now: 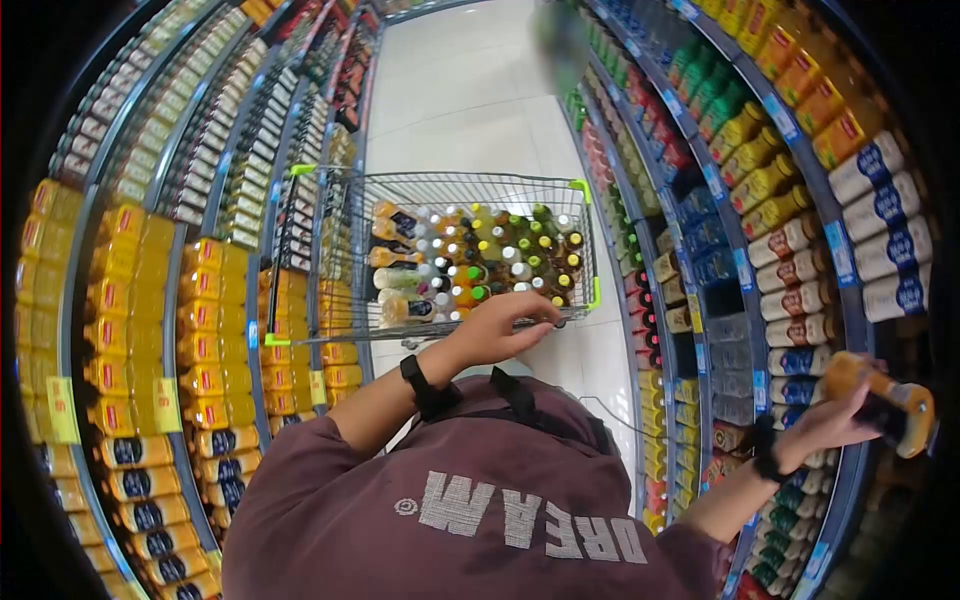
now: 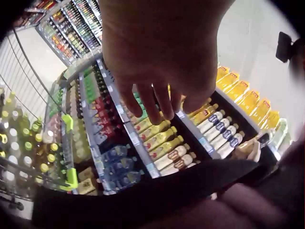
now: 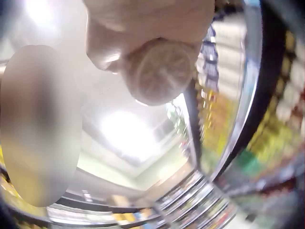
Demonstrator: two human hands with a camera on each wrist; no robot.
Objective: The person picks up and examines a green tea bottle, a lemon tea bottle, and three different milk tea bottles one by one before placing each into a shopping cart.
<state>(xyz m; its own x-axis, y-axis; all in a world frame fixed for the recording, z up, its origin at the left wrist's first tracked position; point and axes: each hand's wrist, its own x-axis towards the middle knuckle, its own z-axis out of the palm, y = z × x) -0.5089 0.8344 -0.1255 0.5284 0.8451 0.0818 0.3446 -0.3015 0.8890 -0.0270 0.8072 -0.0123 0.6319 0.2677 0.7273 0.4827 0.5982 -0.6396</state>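
Note:
My right hand (image 1: 838,422) grips a bottle (image 1: 905,410) with an orange-brown body and a dark label, beside the right shelf in the head view. In the right wrist view, the round end of a bottle (image 3: 162,74) shows under the hand (image 3: 143,21). My left hand (image 1: 500,328) is over the near edge of the shopping cart (image 1: 450,180), its fingers loosely bent and holding nothing. The left wrist view shows that hand (image 2: 159,62) with fingers hanging down. Many bottles (image 1: 478,250) with white, yellow and green caps fill part of the cart.
Shelves of orange drink bottles (image 1: 125,310) line the left side. The right shelf holds white bottles with blue labels (image 1: 885,205), yellow bottles (image 1: 755,165) and others. Pale tiled floor (image 1: 460,90) runs beyond the cart between the shelves.

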